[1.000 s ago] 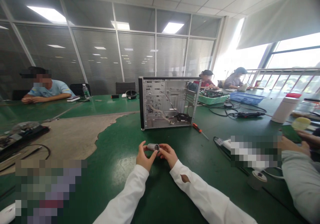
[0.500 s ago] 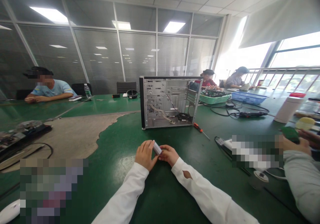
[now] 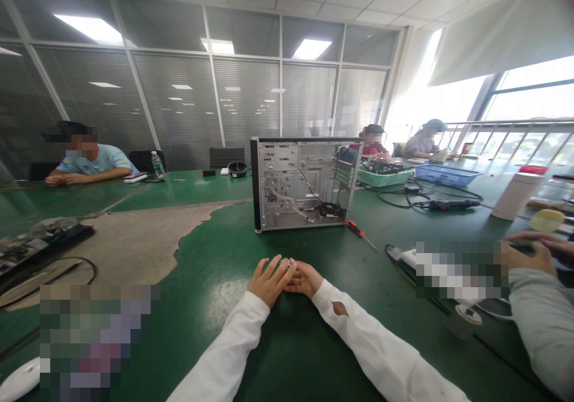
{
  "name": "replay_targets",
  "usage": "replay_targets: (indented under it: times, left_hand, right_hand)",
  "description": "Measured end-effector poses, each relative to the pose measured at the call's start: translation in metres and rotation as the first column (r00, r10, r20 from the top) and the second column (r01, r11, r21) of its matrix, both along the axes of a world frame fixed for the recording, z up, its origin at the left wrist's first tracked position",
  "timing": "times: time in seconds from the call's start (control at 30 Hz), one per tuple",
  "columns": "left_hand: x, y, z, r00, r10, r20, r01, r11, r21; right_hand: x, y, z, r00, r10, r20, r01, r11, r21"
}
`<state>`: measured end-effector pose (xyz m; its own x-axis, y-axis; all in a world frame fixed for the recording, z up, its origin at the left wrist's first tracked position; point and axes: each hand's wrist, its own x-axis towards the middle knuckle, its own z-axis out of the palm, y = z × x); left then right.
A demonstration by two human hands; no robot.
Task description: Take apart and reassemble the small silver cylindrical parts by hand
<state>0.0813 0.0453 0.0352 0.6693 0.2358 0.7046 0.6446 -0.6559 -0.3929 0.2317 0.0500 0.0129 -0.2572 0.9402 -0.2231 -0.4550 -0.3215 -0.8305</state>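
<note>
our bare left hand (image 3: pixel 269 282) beside our bare right hand (image 3: pixel 305 279), both over a green surface (image 3: pixel 305 354), a boxy silver metal computer case (image 3: pixel 314 177) beyond them, a slim orange-handled metal screwdriver (image 3: pixel 357 230) by its right end, a rectangular blue plastic basket (image 3: pixel 447 176) farther back right

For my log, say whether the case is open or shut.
The case is open: its near side has no cover, and wires show inside.

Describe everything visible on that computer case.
The computer case stands upright on the green table, open side facing us. It looks like silver metal, with a black left panel. Inside are pale cables and a black part low at right. A screwdriver lies by its lower right corner; neither left hand nor right hand touches it.
</note>
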Motion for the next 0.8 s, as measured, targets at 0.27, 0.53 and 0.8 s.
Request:
replay_targets:
  times: [0.27, 0.53, 0.8]
  left_hand:
    - [0.0009, -0.0023, 0.0000, 0.998, -0.060, 0.002, 0.060, 0.992, -0.111]
    - [0.0009, 0.0005, -0.0047, 0.998, -0.062, 0.014, 0.064, 0.993, -0.100]
    - [0.0017, -0.0008, -0.0033, 0.997, -0.065, 0.047, 0.070, 0.992, -0.106]
  right_hand:
    - [0.0053, -0.0015, -0.0012, 0.998, 0.020, -0.058, -0.019, 1.000, 0.016]
    - [0.0066, 0.0003, -0.0043, 0.996, 0.018, -0.085, -0.015, 0.999, 0.033]
    - [0.0077, 0.0011, -0.0046, 0.992, 0.008, -0.127, -0.005, 1.000, 0.026]
